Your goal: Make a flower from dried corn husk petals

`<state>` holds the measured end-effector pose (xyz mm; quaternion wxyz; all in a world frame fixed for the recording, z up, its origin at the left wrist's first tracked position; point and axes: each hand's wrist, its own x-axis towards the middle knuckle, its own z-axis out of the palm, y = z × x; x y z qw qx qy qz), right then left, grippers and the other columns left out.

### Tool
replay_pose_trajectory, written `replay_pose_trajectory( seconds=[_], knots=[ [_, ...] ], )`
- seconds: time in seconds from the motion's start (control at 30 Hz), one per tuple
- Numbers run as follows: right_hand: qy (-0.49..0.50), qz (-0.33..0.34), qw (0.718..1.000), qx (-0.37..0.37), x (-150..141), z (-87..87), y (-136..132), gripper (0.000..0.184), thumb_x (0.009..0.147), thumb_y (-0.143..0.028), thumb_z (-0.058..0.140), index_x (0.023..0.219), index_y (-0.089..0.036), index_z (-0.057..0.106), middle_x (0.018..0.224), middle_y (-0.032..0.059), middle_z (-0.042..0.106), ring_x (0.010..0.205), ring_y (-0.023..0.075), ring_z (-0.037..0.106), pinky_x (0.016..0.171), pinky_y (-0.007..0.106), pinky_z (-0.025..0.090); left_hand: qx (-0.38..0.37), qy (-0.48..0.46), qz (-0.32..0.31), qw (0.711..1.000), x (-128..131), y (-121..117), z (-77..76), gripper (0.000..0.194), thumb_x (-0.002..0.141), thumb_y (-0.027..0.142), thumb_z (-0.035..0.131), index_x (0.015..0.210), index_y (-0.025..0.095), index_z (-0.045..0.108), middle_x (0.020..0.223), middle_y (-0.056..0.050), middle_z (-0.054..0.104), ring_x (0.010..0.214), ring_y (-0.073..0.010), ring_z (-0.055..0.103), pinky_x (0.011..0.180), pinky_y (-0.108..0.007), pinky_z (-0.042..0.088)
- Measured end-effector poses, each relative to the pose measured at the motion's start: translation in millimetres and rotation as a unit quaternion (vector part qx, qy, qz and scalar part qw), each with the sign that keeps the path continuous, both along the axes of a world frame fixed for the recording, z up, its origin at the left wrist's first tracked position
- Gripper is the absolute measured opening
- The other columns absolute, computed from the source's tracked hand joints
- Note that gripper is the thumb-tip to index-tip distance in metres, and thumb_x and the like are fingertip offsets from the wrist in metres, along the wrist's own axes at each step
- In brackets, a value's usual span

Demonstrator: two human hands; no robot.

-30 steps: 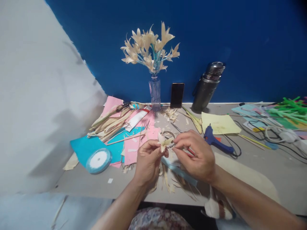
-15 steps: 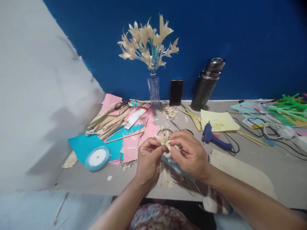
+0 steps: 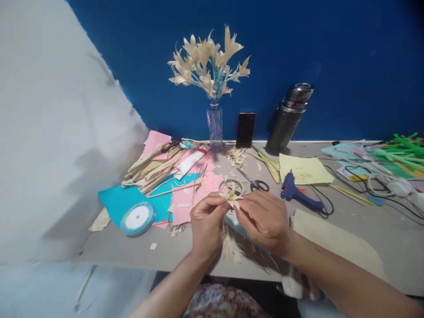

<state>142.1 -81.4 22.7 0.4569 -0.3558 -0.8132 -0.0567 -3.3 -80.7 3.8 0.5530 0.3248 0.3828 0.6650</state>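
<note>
A small cream flower made of dried husk petals [image 3: 232, 197] is pinched between my two hands over the table. My left hand [image 3: 208, 221] grips its lower left side between thumb and finger. From the right, my right hand [image 3: 265, 218] has its fingers closed at the petals' edge. Just behind the flower lies a roll of tape [image 3: 241, 184], and beyond my right fingers rest black-handled scissors [image 3: 259, 185]. Under the hands are husk scraps [image 3: 229, 247] and a pale blue strip, partly hidden.
Similar flowers [image 3: 207, 57] stand in a clear vase [image 3: 215, 128] at the back, near a phone [image 3: 245, 130] and a flask [image 3: 289, 119]. A blue glue gun [image 3: 300, 194] lies right; a ribbon spool [image 3: 137, 218], coloured paper and dried husks [image 3: 155, 170] lie left.
My right hand has turned and lowered slightly, uncovering the scissors and tape roll. The flower now tilts more toward the right. The whole view has shifted a little.
</note>
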Motion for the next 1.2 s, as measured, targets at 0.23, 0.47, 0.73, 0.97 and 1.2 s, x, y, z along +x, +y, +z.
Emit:
replay_pose_trajectory(
  seconds=[0.23,0.47,0.73,0.97,1.2],
  knots=[
    [0.052,0.006,0.999,-0.015,-3.2,-0.6,-2.5,0.014,0.086,-0.009,0.062,0.096,-0.019,0.066,0.082,0.0072,0.071,0.072,0.0196,0.063,0.066,0.034,0.048,0.074,0.09,0.017,0.993,-3.8,-5.1,-10.2,0.009,0.073,0.015,0.079,0.078,0.023,0.078,0.092,-0.002,0.07,0.089,-0.0157,0.064,0.084,-0.027,0.05],
    [0.077,0.043,0.995,-0.04,-2.9,0.8,-3.3,0.018,0.085,-0.006,0.063,0.098,-0.018,0.066,0.081,0.0069,0.07,0.072,0.0193,0.063,0.066,0.034,0.049,0.011,-0.05,-0.057,0.997,-2.5,-5.0,0.5,0.013,0.064,0.016,0.085,0.071,0.02,0.074,0.089,-0.002,0.068,0.083,-0.0139,0.063,0.079,-0.025,0.05],
    [0.136,0.108,0.981,-0.085,-1.9,5.4,-2.2,0.016,0.083,-0.004,0.062,0.093,-0.016,0.066,0.079,0.0072,0.069,0.073,0.0184,0.062,0.066,0.031,0.05,0.022,-0.058,-0.119,0.991,-10.6,-2.7,9.1,0.019,0.061,0.013,0.086,0.065,0.016,0.067,0.083,-0.001,0.063,0.079,-0.0126,0.06,0.075,-0.023,0.047],
    [0.174,0.115,0.964,-0.165,-4.4,8.4,-0.3,0.013,0.084,-0.006,0.062,0.086,-0.017,0.069,0.075,0.0037,0.068,0.069,0.0145,0.063,0.065,0.026,0.05,0.038,-0.033,-0.128,0.99,-10.9,0.9,9.1,0.025,0.061,0.009,0.084,0.063,0.016,0.06,0.071,0.002,0.059,0.069,-0.011,0.055,0.067,-0.022,0.044],
    [0.181,0.128,0.955,-0.198,-3.7,6.3,1.1,0.016,0.087,-0.007,0.059,0.09,-0.019,0.069,0.081,0.0029,0.069,0.076,0.0137,0.064,0.071,0.024,0.051,0.135,0.112,-0.039,0.984,-11.5,-1.9,4.7,0.02,0.075,0.007,0.074,0.064,0.017,0.06,0.075,0.001,0.059,0.073,-0.012,0.055,0.068,-0.024,0.043]
  ],
)
